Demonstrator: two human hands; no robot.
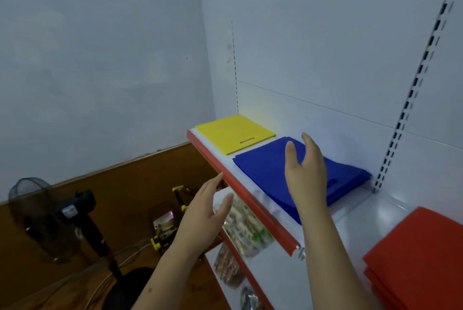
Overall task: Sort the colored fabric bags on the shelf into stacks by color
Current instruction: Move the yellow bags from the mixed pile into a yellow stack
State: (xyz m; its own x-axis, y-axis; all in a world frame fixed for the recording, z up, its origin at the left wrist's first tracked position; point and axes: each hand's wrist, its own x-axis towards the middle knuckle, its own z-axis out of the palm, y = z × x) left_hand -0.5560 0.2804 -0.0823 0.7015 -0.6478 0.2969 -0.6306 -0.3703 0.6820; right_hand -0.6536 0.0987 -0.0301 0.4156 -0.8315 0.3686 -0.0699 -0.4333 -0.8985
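We're hovering our right hand (304, 172), fingers spread & empty, over the blue stack (265, 172) btwn the yellow (234, 133) & red stacks (421, 254), prob. to straighten it, w/ our left hand (208, 212) hanging loose & empty off the shelf (253, 205).

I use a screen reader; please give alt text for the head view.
Both hands, left hand and right hand, reach open over a blue stack on a white shelf, between a yellow stack and a red stack.
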